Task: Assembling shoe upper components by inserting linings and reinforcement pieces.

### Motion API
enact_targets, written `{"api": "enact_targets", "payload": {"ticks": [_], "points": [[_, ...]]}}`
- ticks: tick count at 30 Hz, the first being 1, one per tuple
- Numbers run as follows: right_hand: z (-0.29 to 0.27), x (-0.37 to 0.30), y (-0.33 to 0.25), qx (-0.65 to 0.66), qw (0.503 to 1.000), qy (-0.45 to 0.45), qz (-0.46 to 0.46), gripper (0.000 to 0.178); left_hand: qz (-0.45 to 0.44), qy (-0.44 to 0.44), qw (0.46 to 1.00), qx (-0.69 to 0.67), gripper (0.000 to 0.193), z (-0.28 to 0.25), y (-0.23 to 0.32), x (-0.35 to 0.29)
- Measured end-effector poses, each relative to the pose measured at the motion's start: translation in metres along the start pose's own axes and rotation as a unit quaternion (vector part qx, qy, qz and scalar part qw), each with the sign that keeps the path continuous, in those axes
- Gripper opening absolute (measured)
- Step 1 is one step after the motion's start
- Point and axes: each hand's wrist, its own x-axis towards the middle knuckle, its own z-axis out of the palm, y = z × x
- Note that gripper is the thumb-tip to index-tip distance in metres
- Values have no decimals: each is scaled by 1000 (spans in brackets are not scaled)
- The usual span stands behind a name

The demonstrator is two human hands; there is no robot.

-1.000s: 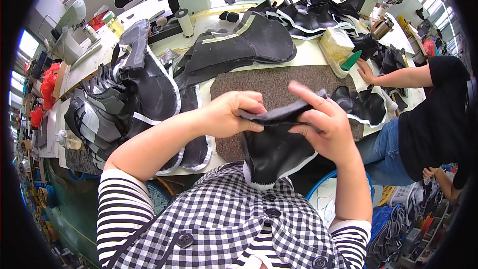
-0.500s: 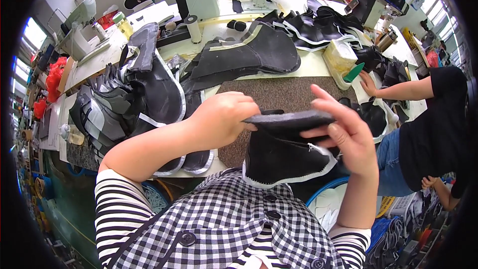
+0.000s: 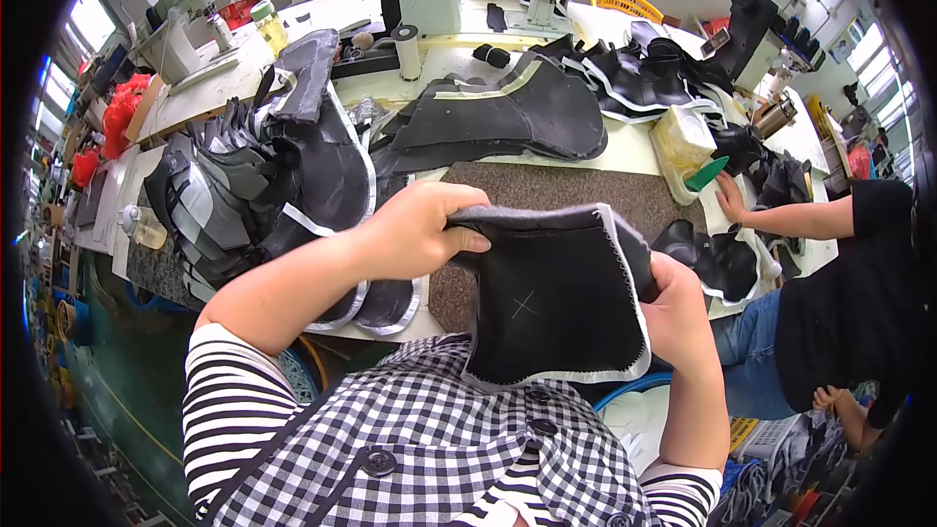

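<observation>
Black fabric, edged in white stitching, hangs between my two hands: the panel (image 3: 556, 298) is held up in front of my chest, above the brown mat (image 3: 576, 190) on the table (image 3: 625, 151), with a faint chalk cross near its middle. My left hand (image 3: 415, 229) grips the panel's upper left corner, fingers curled over the folded top edge and thumb pressed against it from below. My right hand (image 3: 673, 307) sits at the right edge, mostly hidden behind the fabric; it is closed on that edge, though I cannot tell how the fingers lie. The panel's lower edge reaches down to my checked apron (image 3: 439, 449). To my left, a stack of black and grey cut pieces (image 3: 264, 185) lies on the table just beside my left forearm. Beyond the mat, more dark pieces (image 3: 517, 112) are spread out. To my right, another person's hand (image 3: 732, 200) rests on the table near a green tool (image 3: 705, 174).
</observation>
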Motion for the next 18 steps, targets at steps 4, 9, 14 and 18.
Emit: {"api": "enact_targets", "payload": {"ticks": [4,9,14,18], "points": [[-6,8,-8,-26,999,-3,48,30,12,-115,986,119,37,-17,15,11],[3,11,6,87,995,48,7,32,3,-13,1000,6,22,1,18,16],[12,12,26,139,952,224,-154,98,120,95,987,-54,19,16,8,11],[60,12,135,209,905,357,-103,76,169,218,959,-69,21,35,6,1]]}}
